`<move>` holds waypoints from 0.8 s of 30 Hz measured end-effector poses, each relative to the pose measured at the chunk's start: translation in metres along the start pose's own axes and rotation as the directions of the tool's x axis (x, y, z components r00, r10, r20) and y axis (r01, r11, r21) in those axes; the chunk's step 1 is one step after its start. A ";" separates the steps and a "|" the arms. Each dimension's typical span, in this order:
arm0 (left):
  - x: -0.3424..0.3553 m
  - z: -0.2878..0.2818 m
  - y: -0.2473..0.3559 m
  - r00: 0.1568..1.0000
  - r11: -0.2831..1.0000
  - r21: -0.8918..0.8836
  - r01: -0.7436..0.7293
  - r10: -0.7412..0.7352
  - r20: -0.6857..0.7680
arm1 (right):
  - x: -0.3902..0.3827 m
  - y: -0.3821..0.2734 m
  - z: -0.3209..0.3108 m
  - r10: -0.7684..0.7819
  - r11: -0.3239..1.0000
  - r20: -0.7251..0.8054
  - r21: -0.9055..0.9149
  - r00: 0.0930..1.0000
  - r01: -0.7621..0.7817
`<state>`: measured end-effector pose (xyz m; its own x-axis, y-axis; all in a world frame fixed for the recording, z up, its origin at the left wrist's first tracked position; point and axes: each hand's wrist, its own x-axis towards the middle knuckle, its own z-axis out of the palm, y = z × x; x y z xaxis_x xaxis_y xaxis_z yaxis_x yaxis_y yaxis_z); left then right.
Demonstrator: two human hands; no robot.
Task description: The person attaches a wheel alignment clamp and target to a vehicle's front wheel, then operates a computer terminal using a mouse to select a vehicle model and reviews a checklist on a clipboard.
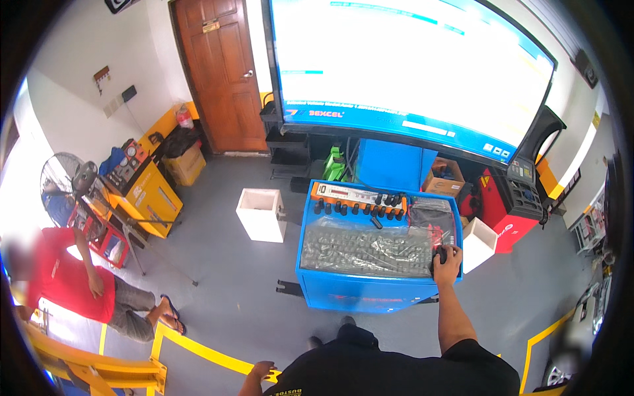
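Observation:
My right hand (448, 265) is wrapped over a black computer mouse (438, 253) at the right end of the blue cabinet's top. Left of it lies a keyboard (366, 251) under clear, wrinkled plastic. Behind the keyboard, several short black cylindrical pieces stand in a row along an orange-and-white panel (350, 195), and a loose black one (376, 223) lies in front of them. A black item with red parts (432, 214) sits behind the mouse. Low beside my body, my left hand (265, 369) hangs with its fingers loosely apart, holding nothing.
A large lit screen (409, 66) hangs beyond the blue cabinet (356, 290). White box-like stands (261, 216) flank it. A red machine (505, 211) stands at right. At left are a person in red (72, 277), a tripod (135, 234), a yellow machine (152, 204) and a yellow rail (99, 360).

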<state>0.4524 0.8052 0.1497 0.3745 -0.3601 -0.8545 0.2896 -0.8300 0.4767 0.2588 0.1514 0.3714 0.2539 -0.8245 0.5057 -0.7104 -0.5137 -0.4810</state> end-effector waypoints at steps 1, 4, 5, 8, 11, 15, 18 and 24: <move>0.001 0.003 0.002 0.994 0.986 -0.125 0.110 -0.109 0.017 | -0.002 0.002 0.000 -0.001 1.000 -0.005 0.013 1.000 0.001; 0.000 0.011 0.004 0.977 0.945 -0.247 0.215 -0.209 0.050 | -0.003 0.003 0.000 -0.001 1.000 -0.004 0.015 1.000 0.002; -0.004 0.014 0.002 0.980 0.953 -0.225 0.201 -0.194 0.054 | -0.003 0.002 0.000 0.001 1.000 0.012 0.014 1.000 -0.001; -0.001 0.019 -0.001 0.980 0.962 -0.188 0.197 -0.195 0.028 | -0.002 0.007 0.000 -0.030 0.999 -0.003 0.043 1.000 0.030; -0.003 0.020 0.001 0.975 0.950 -0.222 0.220 -0.222 0.019 | -0.002 0.005 0.002 -0.018 0.999 0.002 0.028 1.000 0.018; -0.003 0.020 0.003 0.976 0.954 -0.210 0.216 -0.217 0.021 | -0.001 0.006 0.002 -0.012 1.000 0.001 0.009 1.000 0.012; 0.000 0.018 0.001 0.986 0.980 -0.112 0.166 -0.164 0.028 | 0.000 0.010 0.003 -0.022 1.000 0.003 0.003 1.000 0.022; 0.004 0.019 -0.003 0.995 0.990 -0.094 0.102 -0.101 0.015 | -0.001 0.002 0.000 -0.012 0.999 0.001 0.030 1.000 0.012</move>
<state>0.4364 0.7982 0.1403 0.3298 -0.2804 -0.9014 0.4083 -0.8186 0.4040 0.2571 0.1515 0.3695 0.2635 -0.8184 0.5107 -0.6870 -0.5309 -0.4962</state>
